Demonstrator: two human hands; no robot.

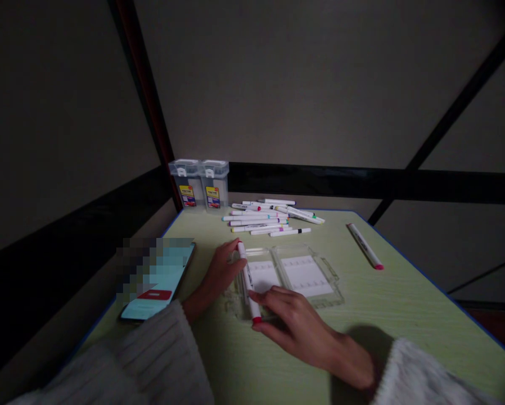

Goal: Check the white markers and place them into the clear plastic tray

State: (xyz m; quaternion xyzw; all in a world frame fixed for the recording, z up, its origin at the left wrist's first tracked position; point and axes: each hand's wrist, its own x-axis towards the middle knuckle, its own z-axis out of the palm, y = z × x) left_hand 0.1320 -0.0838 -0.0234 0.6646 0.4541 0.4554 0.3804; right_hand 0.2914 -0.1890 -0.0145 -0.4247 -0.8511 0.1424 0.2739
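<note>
Both hands pinch one smooth, tubular white marker (249, 281), left hand (222, 267) on its red 11 o'clock tip, right hand (298, 318) at 5. It's over the left half of a flipped-open clear-plastic case (284, 275). Skinny pens (269, 218) heaped at 12, phone (168, 281) at 9, grainy green tabletop (404, 326) stretching to a blue edge (459, 304) at 3.

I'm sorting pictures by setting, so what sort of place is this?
Probably a small indoor desk corner or booth: a pale green, blue-edged table stands beside plain grey wall panels with black strips, and slim white markers with coloured ends lie piled on it.
</note>
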